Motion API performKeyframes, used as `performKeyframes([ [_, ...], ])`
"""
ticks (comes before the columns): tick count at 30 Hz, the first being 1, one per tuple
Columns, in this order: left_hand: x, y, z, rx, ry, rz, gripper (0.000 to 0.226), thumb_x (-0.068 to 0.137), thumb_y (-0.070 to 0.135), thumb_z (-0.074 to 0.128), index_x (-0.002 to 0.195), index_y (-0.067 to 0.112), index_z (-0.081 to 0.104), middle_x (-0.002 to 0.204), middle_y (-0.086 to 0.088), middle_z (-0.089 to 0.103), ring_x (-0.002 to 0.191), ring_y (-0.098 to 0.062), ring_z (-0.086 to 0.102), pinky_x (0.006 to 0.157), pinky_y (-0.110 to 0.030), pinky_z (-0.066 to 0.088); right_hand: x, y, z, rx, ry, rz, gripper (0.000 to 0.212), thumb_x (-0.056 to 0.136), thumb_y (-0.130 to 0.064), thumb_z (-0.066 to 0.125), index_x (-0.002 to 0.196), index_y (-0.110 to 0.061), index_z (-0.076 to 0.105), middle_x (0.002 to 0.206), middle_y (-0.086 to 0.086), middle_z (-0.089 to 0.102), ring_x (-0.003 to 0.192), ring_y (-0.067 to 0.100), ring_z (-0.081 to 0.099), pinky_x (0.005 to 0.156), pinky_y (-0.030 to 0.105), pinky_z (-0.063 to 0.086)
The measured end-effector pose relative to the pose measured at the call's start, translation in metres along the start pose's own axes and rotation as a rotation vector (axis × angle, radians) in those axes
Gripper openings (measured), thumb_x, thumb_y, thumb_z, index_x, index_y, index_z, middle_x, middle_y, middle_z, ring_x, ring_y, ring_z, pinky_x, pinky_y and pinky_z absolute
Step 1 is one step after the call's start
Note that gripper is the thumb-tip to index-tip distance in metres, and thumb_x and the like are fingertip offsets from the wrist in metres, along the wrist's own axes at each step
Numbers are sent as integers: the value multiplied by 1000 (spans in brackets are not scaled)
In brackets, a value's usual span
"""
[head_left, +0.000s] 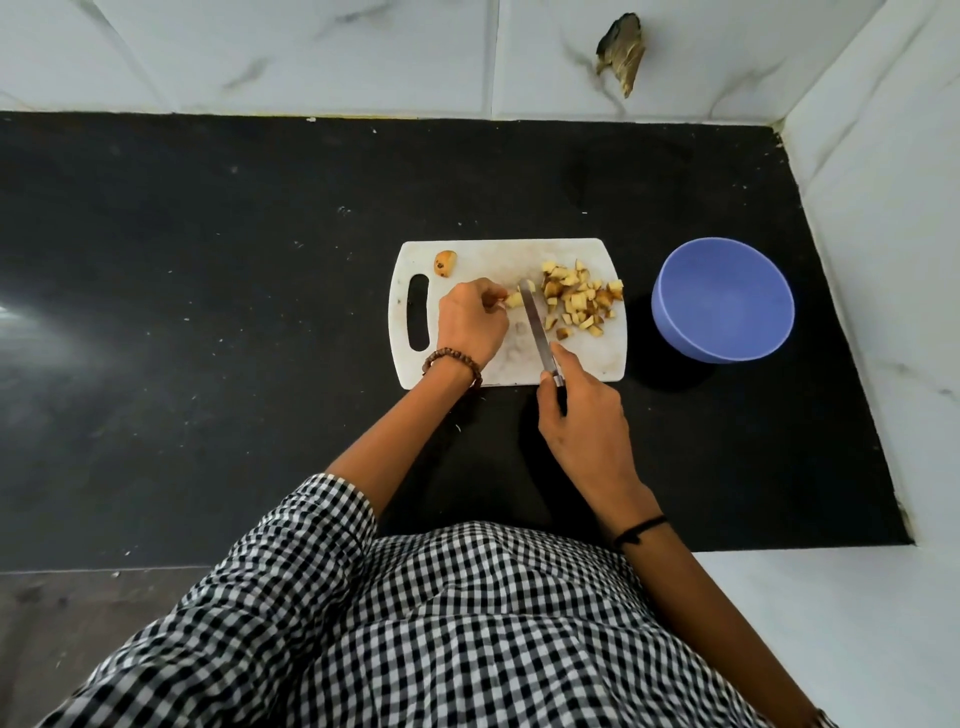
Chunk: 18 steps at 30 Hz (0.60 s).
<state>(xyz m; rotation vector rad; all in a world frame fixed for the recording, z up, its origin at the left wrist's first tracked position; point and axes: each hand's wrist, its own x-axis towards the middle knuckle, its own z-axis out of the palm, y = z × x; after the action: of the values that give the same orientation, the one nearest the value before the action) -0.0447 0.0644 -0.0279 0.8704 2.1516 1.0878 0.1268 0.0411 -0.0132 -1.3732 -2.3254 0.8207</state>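
1. Black countertop (208, 312): bears everything below.
2. White cutting board (498, 254): lies flat, with its long axis running 9 to 3 o'clock and its handle slot at the 9 o'clock end.
3. Blue bowl (724, 299): stands upright on the counter at 3 o'clock from the board, near it but not touching.
4. My right hand (584, 415): sits at the board's 5 o'clock edge with its fingers curled round the knife handle and the forefinger laid forward onto the blade.
5. My left hand (470, 322): is on the board left of centre, knuckles up. Its fingertips are bunched and pinch a small piece down on the board. A bead bracelet (452, 358) is on that wrist.
6. Knife (535, 322): its long axis runs from 5 o'clock, where the handle sits in my grip, to 11 o'clock, so the tip points away from me and slightly left. The blade lies between the pinched piece and the heap.
7. Heap of diced pieces (576, 299): pale flesh with brown skin, on the board's 2 o'clock quarter, just right of the blade.
8. End stub (445, 263): lies alone at the board's 10 o'clock corner, above the slot.
9. Pinched piece (514, 300): touches the blade's left side, near the tip.
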Motion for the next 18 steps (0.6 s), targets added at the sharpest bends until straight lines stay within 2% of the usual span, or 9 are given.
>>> performKeyframes([
  [4,3,-1,2,72,-5,64,26,88,0,55,108,10,69,101,-2,69,84,-8,60,71,-7,46,-2,3,2,6,-41,-23,41,102,-26,49,143,-17,49,83,0,62,69,13,56,60,30,45],
  [6,4,-4,3,106,-5,84,25,87,1,57,108,10,69,100,-2,69,83,-6,59,69,-4,42,-3,5,2,2,-43,-8,41,102,-26,49,143,-18,48,84,1,62,71,14,57,61,33,48],
  [11,7,-11,8,154,29,138,18,87,12,63,104,13,69,98,-4,67,83,-11,63,74,-16,51,2,9,2,-32,-33,-8,42,102,-25,49,144,-18,48,85,3,64,73,17,60,62,34,49],
  [15,10,-14,10,174,45,138,13,86,11,64,98,12,69,96,-5,67,82,-15,63,77,-28,55,2,7,6,-128,-84,-77,47,103,-26,47,149,-19,43,99,9,67,85,27,65,70,44,56],
  [18,9,-14,11,145,48,113,12,85,11,63,96,11,69,95,-5,67,81,-15,63,77,-29,56,2,9,6,-127,-56,-50,48,103,-26,47,150,-19,42,96,9,65,83,27,63,68,43,55],
])
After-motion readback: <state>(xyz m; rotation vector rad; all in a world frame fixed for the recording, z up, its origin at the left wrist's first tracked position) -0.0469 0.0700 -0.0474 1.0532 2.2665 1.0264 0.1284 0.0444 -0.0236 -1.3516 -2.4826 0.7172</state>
